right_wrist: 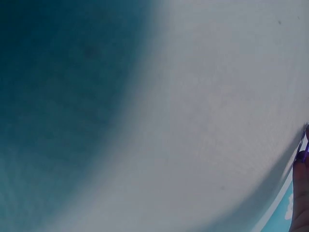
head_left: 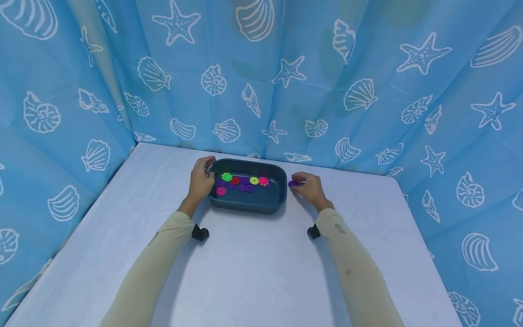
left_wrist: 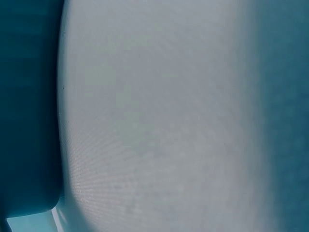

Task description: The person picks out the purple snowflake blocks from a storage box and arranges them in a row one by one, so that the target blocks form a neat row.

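A dark blue-grey plastic tub [head_left: 245, 206] stands near the far side of the table. Inside lie several flower-shaped plastic discs, among them a green disc [head_left: 226, 177], a yellow disc [head_left: 254, 180], a pink disc [head_left: 221, 190] and purple ones. My left hand [head_left: 201, 180] grips the tub's left end, thumb at the rim. Just beyond the tub's right end, my right hand [head_left: 310, 187] pinches a purple disc [head_left: 293, 183] between thumb and fingers. At the edge of the right wrist view, a fingertip [right_wrist: 301, 188] and a bit of purple show.
A white cloth covers the table [head_left: 253, 263]. Blue curtains [head_left: 253, 68] with white shells and starfish hang behind it and at both sides. Each wrist carries a small black camera, such as the left one [head_left: 200, 233].
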A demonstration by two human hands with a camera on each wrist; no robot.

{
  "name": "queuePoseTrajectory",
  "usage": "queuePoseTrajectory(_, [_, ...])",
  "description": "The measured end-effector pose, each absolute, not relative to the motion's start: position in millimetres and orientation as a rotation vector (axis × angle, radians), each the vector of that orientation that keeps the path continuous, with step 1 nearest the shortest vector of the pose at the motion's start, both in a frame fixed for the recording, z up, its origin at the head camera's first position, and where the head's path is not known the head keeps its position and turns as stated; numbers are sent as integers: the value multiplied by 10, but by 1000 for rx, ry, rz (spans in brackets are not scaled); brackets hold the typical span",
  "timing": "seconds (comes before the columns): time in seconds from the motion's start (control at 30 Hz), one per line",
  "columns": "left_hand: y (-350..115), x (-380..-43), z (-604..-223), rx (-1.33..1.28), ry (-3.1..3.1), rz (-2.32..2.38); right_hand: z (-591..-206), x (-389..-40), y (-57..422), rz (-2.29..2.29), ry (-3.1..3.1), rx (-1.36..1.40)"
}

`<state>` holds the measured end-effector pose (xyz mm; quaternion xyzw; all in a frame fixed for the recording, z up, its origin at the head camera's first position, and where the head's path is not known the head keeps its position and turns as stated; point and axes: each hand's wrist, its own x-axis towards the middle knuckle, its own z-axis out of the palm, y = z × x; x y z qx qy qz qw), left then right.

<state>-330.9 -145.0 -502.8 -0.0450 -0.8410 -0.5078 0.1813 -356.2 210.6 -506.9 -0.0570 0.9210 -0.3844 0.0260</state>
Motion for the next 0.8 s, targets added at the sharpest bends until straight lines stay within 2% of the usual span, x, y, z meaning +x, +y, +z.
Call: queuePoseTrajectory(0.8, [-1446, -3313, -5030, -144, -2359, -1444, -4982, -3571, 2093, -1180, 2857, -170])
